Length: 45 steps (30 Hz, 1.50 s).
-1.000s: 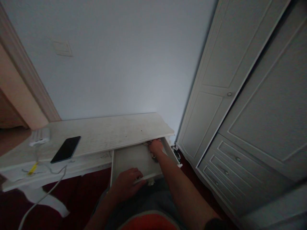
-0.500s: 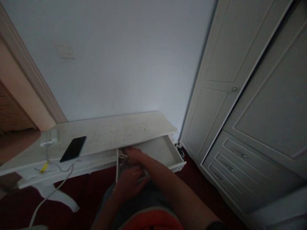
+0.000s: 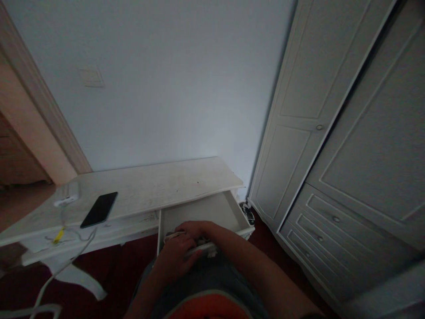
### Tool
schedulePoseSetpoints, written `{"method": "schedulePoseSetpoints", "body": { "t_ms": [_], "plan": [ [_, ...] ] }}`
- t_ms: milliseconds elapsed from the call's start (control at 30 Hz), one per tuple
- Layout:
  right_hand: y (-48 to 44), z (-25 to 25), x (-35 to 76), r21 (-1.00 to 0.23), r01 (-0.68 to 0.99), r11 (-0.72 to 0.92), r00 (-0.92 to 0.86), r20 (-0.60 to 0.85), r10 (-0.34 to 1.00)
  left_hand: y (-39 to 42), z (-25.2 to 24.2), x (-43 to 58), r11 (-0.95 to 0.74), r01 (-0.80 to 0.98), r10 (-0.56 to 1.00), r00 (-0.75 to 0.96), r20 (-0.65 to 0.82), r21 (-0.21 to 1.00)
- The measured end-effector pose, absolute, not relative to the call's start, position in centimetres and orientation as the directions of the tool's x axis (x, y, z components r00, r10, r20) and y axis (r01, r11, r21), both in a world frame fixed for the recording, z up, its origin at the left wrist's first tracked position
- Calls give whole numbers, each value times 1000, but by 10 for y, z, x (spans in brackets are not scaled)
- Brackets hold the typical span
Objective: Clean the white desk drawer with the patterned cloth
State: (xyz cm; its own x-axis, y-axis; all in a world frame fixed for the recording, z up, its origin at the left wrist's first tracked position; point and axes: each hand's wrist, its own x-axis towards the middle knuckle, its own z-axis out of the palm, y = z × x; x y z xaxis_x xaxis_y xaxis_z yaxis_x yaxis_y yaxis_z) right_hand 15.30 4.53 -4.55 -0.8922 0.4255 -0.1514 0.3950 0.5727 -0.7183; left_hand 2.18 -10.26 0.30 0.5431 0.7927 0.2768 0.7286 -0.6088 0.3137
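A white drawer (image 3: 212, 212) stands pulled out of the long white table in front of me. Inside its near left part, my right hand (image 3: 194, 229) is closed on a pale, strip-like bundle (image 3: 173, 235), its kind hard to make out in the dim light. Close below it, my left hand (image 3: 177, 256) has curled fingers by the drawer's front edge, and what they hold is hidden. More light, crumpled material (image 3: 203, 240) shows between the hands and the drawer front.
On the white tabletop (image 3: 159, 180) lie a black phone (image 3: 99, 209) and a white power strip (image 3: 68, 193) with a cable hanging down, a yellow tag (image 3: 58, 236) on it. To the right rises a wardrobe (image 3: 292, 146). A dark shoe (image 3: 247, 212) sits beside the drawer.
My right hand has drawn back from the drawer's rear left corner toward me, bringing the pale bundle along. My left hand stays near the front edge, a little lower.
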Motion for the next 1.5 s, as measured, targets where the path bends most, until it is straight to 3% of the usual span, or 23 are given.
{"method": "schedulePoseSetpoints", "body": {
  "t_ms": [433, 600, 733, 967, 1100, 1267, 1367, 1500],
  "plan": [
    [31, -31, 166, -712, 507, 486, -835, -266, 481, -101, -6, 20, -650, 717, 750, 551, 365, 252],
    [24, -16, 214, -641, 615, 460, -773, -371, 515, -102, -9, 22, -679, 699, 716, 563, 414, 225],
    [29, 0, 265, -534, 715, 451, -684, -400, 610, -102, -8, 23, -642, 736, 758, 564, 328, 217],
    [36, 8, 296, -396, 868, 301, -405, -210, 890, -100, -7, 24, -619, 747, 783, 560, 272, 243],
    [40, -2, 243, -367, 904, 219, -272, -97, 957, -100, -4, 24, -606, 747, 795, 556, 243, 274],
    [29, -14, 162, -400, 839, 369, -422, -51, 905, -102, -2, 23, -605, 754, 796, 560, 231, 255],
    [19, -19, 144, -461, 727, 509, -620, -123, 775, -103, -4, 23, -613, 747, 789, 567, 237, 255],
    [19, -18, 170, -551, 638, 538, -745, -263, 613, -103, -6, 23, -630, 733, 771, 555, 311, 256]
  ]
}}
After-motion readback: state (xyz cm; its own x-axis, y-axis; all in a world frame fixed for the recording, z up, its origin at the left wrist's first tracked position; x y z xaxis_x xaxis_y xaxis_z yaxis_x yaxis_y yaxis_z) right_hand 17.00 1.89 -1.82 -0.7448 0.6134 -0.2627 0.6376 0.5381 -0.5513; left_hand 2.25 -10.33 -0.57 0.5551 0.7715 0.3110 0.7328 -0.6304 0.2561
